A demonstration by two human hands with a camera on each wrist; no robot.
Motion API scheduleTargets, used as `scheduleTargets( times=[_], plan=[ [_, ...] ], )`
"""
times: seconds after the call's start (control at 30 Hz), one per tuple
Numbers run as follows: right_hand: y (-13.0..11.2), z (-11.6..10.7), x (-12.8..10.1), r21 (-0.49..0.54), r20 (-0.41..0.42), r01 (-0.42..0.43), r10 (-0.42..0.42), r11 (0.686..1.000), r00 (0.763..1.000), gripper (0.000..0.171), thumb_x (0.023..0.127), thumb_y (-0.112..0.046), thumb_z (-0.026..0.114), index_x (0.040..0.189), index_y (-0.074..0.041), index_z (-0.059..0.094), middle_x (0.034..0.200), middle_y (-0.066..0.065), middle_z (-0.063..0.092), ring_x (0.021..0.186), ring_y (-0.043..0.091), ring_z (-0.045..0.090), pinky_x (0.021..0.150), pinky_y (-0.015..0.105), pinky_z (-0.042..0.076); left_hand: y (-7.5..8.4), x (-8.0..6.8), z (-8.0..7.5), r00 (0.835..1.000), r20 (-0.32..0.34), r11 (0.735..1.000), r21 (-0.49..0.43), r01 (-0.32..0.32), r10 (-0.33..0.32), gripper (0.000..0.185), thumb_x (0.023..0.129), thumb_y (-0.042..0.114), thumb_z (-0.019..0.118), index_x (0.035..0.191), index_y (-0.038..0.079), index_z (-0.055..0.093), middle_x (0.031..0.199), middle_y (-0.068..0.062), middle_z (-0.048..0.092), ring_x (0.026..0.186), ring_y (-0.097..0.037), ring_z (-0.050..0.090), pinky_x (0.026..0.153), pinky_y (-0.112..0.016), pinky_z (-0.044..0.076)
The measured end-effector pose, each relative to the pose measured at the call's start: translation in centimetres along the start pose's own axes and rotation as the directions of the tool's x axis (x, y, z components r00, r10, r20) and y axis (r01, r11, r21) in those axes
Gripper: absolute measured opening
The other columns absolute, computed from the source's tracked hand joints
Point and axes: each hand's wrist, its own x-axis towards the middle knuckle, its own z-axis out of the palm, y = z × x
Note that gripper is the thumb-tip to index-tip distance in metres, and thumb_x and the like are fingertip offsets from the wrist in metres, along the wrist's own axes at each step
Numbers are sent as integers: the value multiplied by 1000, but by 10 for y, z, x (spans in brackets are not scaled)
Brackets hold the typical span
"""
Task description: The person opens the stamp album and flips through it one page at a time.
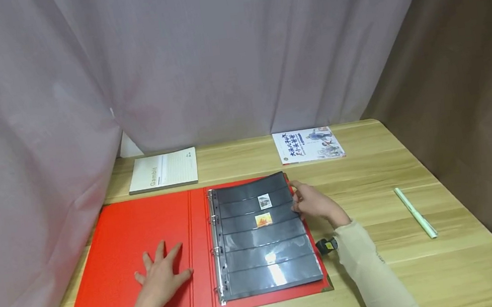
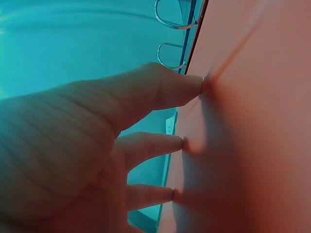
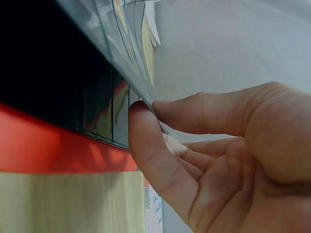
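An open red ring binder (image 1: 129, 248) lies on the wooden table (image 1: 423, 265). Its right half holds black stamp pages (image 1: 264, 237) with clear strips; two stamps (image 1: 264, 201) sit in the upper rows. My left hand (image 1: 162, 279) presses flat with spread fingers (image 2: 160, 87) on the red inside cover (image 2: 252, 121), near the metal rings (image 2: 172, 53). My right hand (image 1: 313, 201) pinches the right edge of the top page (image 3: 131, 63) between thumb and forefinger (image 3: 194, 114), lifting it slightly off the pages below.
A grey notebook (image 1: 163, 170) lies at the back left and a printed booklet (image 1: 308, 145) at the back centre. A pale green pen (image 1: 415, 212) lies to the right. Curtains (image 1: 234, 53) enclose the table on three sides.
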Motion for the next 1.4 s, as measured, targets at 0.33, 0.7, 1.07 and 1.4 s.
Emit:
scheduleTargets(
  times=[0.33, 0.7, 1.07, 1.4],
  plan=[
    [-11, -11, -4, -35, 0, 34, -34, 999, 999, 78, 81, 20, 54, 151, 15, 21, 82, 16, 56, 64, 23, 61, 60, 52, 58, 2, 1, 1, 1000, -5, 1000, 18, -14, 14, 77, 84, 27, 81, 150, 5, 47, 158, -34, 19, 138, -68, 2, 94, -90, 4],
    [-34, -17, -8, -74, -13, 58, -60, 996, 998, 80, 81, 20, 55, 152, 14, 20, 87, 15, 53, 63, 22, 61, 60, 52, 58, 4, 2, -1, 1000, -3, 1000, 21, -8, 8, 77, 84, 27, 80, 150, 6, 46, 158, -34, 18, 139, -68, 1, 95, -89, 4],
    [-54, -21, -11, -116, 7, 99, -99, 988, 995, 80, 83, 18, 55, 155, 11, 19, 90, 16, 52, 61, 25, 61, 58, 47, 58, 3, 1, 0, 1000, -9, 1000, 22, 7, -6, 77, 84, 27, 80, 150, 5, 46, 158, -34, 18, 139, -68, 2, 96, -89, 4],
    [-72, -23, -15, -140, 12, 121, -121, 983, 993, 75, 88, 13, 56, 155, 10, 22, 93, 16, 54, 57, 19, 60, 54, 34, 56, 1, 0, -1, 1000, -5, 1000, 22, 6, -6, 76, 85, 28, 79, 150, 6, 46, 159, -34, 17, 139, -68, 1, 96, -89, 3]
  ],
)
